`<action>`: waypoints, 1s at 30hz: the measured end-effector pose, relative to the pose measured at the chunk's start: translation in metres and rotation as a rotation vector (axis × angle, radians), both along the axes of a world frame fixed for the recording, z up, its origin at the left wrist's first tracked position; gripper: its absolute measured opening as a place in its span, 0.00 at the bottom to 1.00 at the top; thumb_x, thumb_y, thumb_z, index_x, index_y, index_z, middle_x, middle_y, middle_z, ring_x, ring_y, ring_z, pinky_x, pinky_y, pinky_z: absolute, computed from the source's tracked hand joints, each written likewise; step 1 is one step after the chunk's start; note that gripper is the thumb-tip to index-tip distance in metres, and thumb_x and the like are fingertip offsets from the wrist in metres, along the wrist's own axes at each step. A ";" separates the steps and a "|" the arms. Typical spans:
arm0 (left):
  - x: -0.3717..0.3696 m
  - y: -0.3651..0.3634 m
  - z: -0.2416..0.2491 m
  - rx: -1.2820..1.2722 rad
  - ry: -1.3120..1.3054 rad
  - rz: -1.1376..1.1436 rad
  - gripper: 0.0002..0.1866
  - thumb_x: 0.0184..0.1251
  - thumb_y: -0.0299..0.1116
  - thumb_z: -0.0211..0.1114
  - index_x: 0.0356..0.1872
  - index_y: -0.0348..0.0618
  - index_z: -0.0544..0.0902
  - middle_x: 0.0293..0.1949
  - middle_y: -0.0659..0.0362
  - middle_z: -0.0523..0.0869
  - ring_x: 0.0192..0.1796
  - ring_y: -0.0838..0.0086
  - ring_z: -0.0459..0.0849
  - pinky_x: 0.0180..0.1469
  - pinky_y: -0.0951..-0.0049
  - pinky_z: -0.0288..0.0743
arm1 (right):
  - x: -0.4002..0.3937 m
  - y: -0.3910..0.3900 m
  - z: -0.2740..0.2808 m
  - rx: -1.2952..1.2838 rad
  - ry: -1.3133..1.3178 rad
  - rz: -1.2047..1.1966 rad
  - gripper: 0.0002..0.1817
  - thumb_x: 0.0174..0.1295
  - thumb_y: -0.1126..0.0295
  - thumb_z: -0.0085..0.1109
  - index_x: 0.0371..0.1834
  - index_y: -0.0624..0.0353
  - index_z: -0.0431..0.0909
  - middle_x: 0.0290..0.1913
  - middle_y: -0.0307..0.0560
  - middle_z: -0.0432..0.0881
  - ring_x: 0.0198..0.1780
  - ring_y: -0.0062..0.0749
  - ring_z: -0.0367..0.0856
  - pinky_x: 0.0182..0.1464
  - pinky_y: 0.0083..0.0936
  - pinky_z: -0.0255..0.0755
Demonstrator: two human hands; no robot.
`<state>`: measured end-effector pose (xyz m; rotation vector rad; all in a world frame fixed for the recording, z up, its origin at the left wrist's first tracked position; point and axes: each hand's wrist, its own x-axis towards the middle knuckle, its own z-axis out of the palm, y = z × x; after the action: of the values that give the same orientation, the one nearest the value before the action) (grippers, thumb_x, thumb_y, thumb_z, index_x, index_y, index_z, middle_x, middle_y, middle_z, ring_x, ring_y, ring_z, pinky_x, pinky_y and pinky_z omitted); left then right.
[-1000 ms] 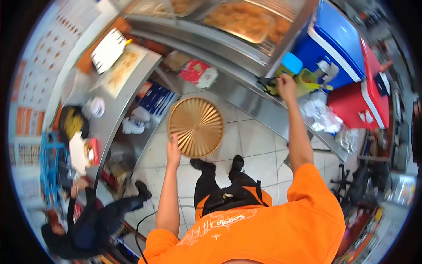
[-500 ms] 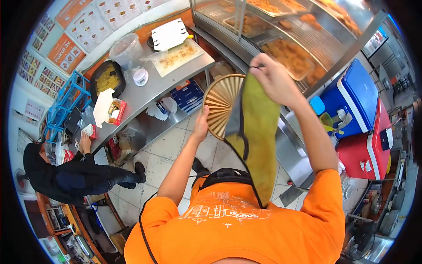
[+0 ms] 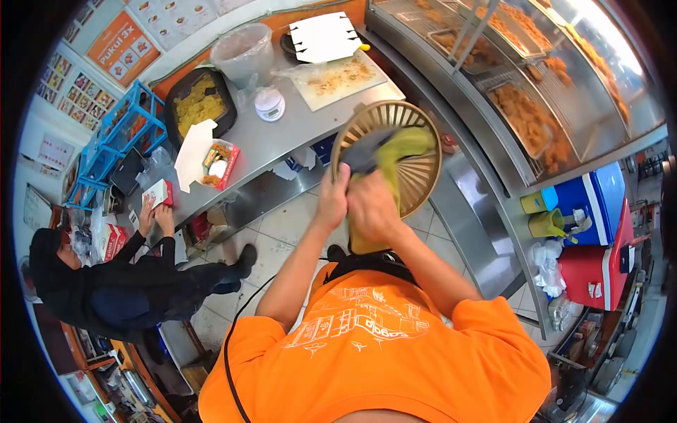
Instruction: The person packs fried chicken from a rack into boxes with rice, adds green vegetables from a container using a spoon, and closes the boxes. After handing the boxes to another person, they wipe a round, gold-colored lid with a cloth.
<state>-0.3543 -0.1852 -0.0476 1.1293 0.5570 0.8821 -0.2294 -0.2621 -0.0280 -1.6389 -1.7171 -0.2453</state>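
A round brown slatted basket (image 3: 428,176) is held in front of my body, beyond the edge of the steel counter (image 3: 264,151). My left hand (image 3: 331,197) is closed on its near left rim. Bunched against the slats is an olive-green and grey cloth (image 3: 409,144), blurred in part. My right hand (image 3: 374,204) is closed around the cloth, right beside my left hand, and its fingertips are hidden. Part of the cloth hangs below my right hand toward my waist.
A co-worker (image 3: 134,289) at the left handles a small red-and-white box (image 3: 156,193). The counter holds an open food box (image 3: 220,166), a scale (image 3: 269,104) and a cutting board (image 3: 338,79). A glass food case (image 3: 493,92) and a red cooler (image 3: 589,275) stand right.
My right hand has come down and left with the cloth, which is now bunched against the basket instead of hanging stretched out. The basket now faces up more, and the view has shifted.
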 end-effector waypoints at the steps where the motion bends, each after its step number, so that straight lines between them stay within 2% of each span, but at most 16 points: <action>1: -0.010 0.009 0.005 -0.100 -0.100 -0.028 0.20 0.80 0.42 0.50 0.61 0.37 0.73 0.53 0.56 0.81 0.55 0.71 0.80 0.59 0.68 0.74 | -0.010 -0.001 0.005 -0.099 0.003 0.364 0.18 0.57 0.64 0.61 0.45 0.65 0.77 0.62 0.67 0.74 0.67 0.57 0.69 0.69 0.46 0.62; 3: -0.014 0.007 0.000 -0.076 -0.059 0.034 0.23 0.80 0.46 0.49 0.57 0.34 0.75 0.51 0.56 0.81 0.54 0.73 0.78 0.60 0.72 0.69 | 0.017 0.011 0.005 -0.154 0.031 0.281 0.11 0.56 0.70 0.55 0.40 0.61 0.80 0.45 0.62 0.81 0.50 0.58 0.78 0.59 0.46 0.69; 5: -0.008 -0.003 0.022 0.005 -0.084 0.084 0.24 0.80 0.47 0.50 0.60 0.34 0.74 0.54 0.57 0.80 0.56 0.74 0.76 0.62 0.71 0.68 | 0.042 0.045 0.023 -0.218 0.119 -0.085 0.13 0.58 0.72 0.57 0.44 0.67 0.79 0.48 0.65 0.80 0.49 0.60 0.77 0.56 0.49 0.68; 6: -0.008 0.005 0.020 0.005 -0.096 0.088 0.24 0.80 0.47 0.50 0.60 0.34 0.74 0.54 0.57 0.80 0.56 0.74 0.76 0.62 0.71 0.68 | 0.027 0.068 0.046 0.252 0.210 -0.080 0.13 0.56 0.70 0.54 0.43 0.62 0.80 0.45 0.67 0.80 0.51 0.61 0.76 0.56 0.48 0.68; 7: -0.012 0.015 0.014 -0.039 -0.073 0.053 0.25 0.80 0.47 0.50 0.61 0.34 0.73 0.55 0.57 0.80 0.58 0.74 0.75 0.63 0.71 0.66 | 0.023 0.067 0.027 -0.191 0.211 -0.015 0.15 0.57 0.70 0.53 0.46 0.63 0.78 0.49 0.68 0.79 0.55 0.62 0.74 0.61 0.50 0.66; 10: -0.025 0.024 0.011 -0.055 -0.053 0.020 0.26 0.79 0.47 0.51 0.63 0.34 0.72 0.57 0.58 0.79 0.59 0.75 0.73 0.64 0.72 0.65 | 0.011 0.062 0.037 0.032 -0.049 0.579 0.10 0.55 0.69 0.55 0.36 0.63 0.80 0.43 0.58 0.82 0.58 0.59 0.75 0.66 0.48 0.64; 14: -0.034 0.025 0.015 -0.040 -0.012 -0.035 0.22 0.78 0.41 0.55 0.64 0.36 0.71 0.58 0.58 0.78 0.60 0.74 0.75 0.64 0.70 0.67 | 0.037 0.098 0.034 0.077 -0.130 0.180 0.07 0.51 0.75 0.53 0.31 0.63 0.79 0.34 0.55 0.79 0.38 0.51 0.74 0.44 0.47 0.66; 18: -0.046 0.033 0.041 0.014 0.047 -0.073 0.21 0.74 0.34 0.58 0.63 0.36 0.72 0.59 0.57 0.79 0.60 0.72 0.77 0.62 0.68 0.71 | 0.032 0.085 0.046 0.135 -0.136 0.644 0.13 0.50 0.70 0.59 0.40 0.59 0.80 0.44 0.52 0.78 0.43 0.51 0.76 0.48 0.47 0.70; 19: -0.049 0.025 0.040 0.085 0.145 -0.070 0.21 0.73 0.32 0.59 0.63 0.35 0.72 0.59 0.57 0.79 0.59 0.72 0.78 0.61 0.69 0.72 | 0.047 0.085 0.040 -0.192 -0.037 0.459 0.14 0.50 0.69 0.60 0.41 0.59 0.80 0.45 0.53 0.78 0.45 0.53 0.76 0.50 0.46 0.70; 21: -0.043 0.029 0.048 -0.031 0.062 -0.086 0.21 0.71 0.30 0.60 0.62 0.35 0.72 0.58 0.57 0.79 0.58 0.72 0.79 0.62 0.69 0.72 | 0.039 0.101 0.036 0.159 -0.001 0.186 0.13 0.51 0.67 0.60 0.40 0.59 0.81 0.45 0.54 0.78 0.43 0.54 0.75 0.49 0.46 0.70; 23: -0.042 0.028 0.053 -0.135 -0.020 -0.130 0.24 0.68 0.30 0.63 0.64 0.36 0.71 0.58 0.59 0.79 0.60 0.75 0.75 0.64 0.72 0.67 | 0.016 0.074 0.051 -0.020 -0.015 0.443 0.14 0.51 0.69 0.60 0.41 0.61 0.81 0.46 0.59 0.78 0.48 0.53 0.76 0.52 0.48 0.69; 25: -0.049 0.029 0.045 -0.118 0.000 -0.104 0.25 0.67 0.29 0.63 0.64 0.35 0.71 0.58 0.57 0.79 0.59 0.74 0.76 0.64 0.72 0.67 | 0.027 0.082 0.061 0.262 -0.020 0.618 0.12 0.54 0.69 0.60 0.41 0.61 0.83 0.39 0.62 0.82 0.43 0.51 0.80 0.47 0.47 0.72; 27: -0.045 0.018 0.044 -0.102 0.010 -0.065 0.25 0.66 0.28 0.63 0.64 0.35 0.71 0.57 0.57 0.80 0.60 0.73 0.76 0.65 0.72 0.67 | 0.059 0.094 0.053 -0.348 -0.061 0.299 0.10 0.58 0.67 0.60 0.39 0.59 0.85 0.31 0.57 0.84 0.34 0.49 0.84 0.42 0.43 0.76; 28: -0.042 0.020 0.042 -0.096 0.007 -0.064 0.25 0.66 0.28 0.63 0.64 0.35 0.71 0.57 0.57 0.80 0.60 0.73 0.76 0.65 0.72 0.67 | 0.050 0.101 0.055 -0.040 0.169 0.262 0.09 0.60 0.66 0.61 0.37 0.60 0.86 0.27 0.57 0.83 0.32 0.52 0.83 0.40 0.43 0.77; 29: -0.039 0.026 0.037 -0.050 0.023 -0.007 0.24 0.61 0.24 0.60 0.61 0.34 0.72 0.54 0.57 0.80 0.55 0.74 0.78 0.60 0.73 0.69 | 0.035 0.102 0.035 -0.138 0.140 0.194 0.10 0.60 0.65 0.61 0.36 0.59 0.85 0.30 0.57 0.84 0.32 0.52 0.83 0.42 0.42 0.78; 30: -0.038 0.027 0.030 -0.014 0.046 0.046 0.24 0.56 0.21 0.57 0.58 0.33 0.73 0.50 0.58 0.81 0.51 0.74 0.79 0.55 0.74 0.72 | 0.022 0.100 0.049 0.107 0.059 0.353 0.10 0.60 0.64 0.61 0.35 0.60 0.85 0.32 0.57 0.84 0.34 0.53 0.83 0.43 0.42 0.77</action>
<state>-0.3925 -0.1582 -0.0175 1.1308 0.6281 0.8922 -0.2071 -0.1621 0.0215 -1.2287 -1.8781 -0.1146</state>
